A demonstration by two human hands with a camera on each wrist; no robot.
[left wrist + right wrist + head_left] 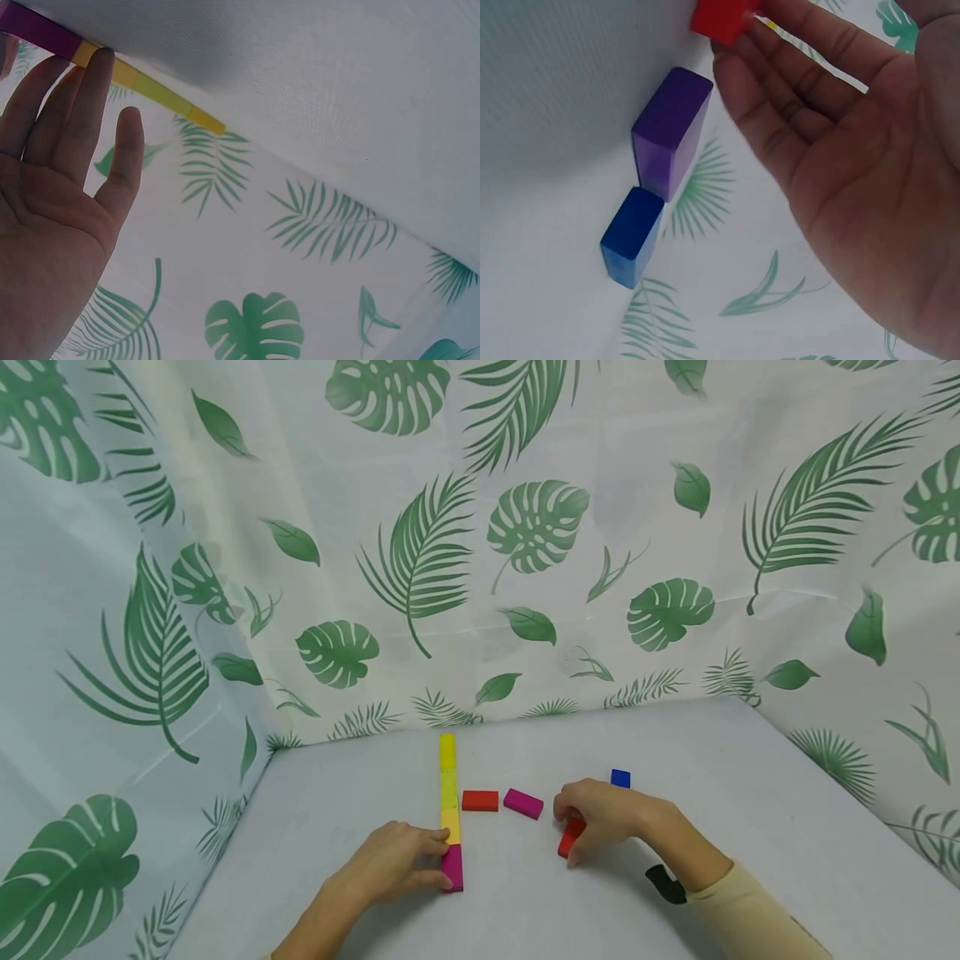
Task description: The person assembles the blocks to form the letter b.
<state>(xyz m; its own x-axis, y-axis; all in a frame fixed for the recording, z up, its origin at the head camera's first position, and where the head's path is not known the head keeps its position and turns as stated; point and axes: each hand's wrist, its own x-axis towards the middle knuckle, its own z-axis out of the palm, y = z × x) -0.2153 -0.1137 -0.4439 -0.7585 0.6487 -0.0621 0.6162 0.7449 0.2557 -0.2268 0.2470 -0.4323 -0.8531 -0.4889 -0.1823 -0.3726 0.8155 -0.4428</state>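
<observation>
A straight row of blocks runs away from me: a magenta block nearest, then an orange-yellow block, a lime-yellow block and a bright yellow block. My left hand lies along the row's left side, thumb by the magenta block and fairly straight fingertips touching near its joint with the orange-yellow one. To the right, my right hand pinches a red block between thumb and fingers. A purple block stands beyond that hand in the right wrist view, hidden in the head view.
Between the hands lie another red block, close to the row, and a second magenta block, slightly turned. A blue block sits behind the right wrist. A dark object shows beside the right forearm. Leaf-patterned curtains bound the white table.
</observation>
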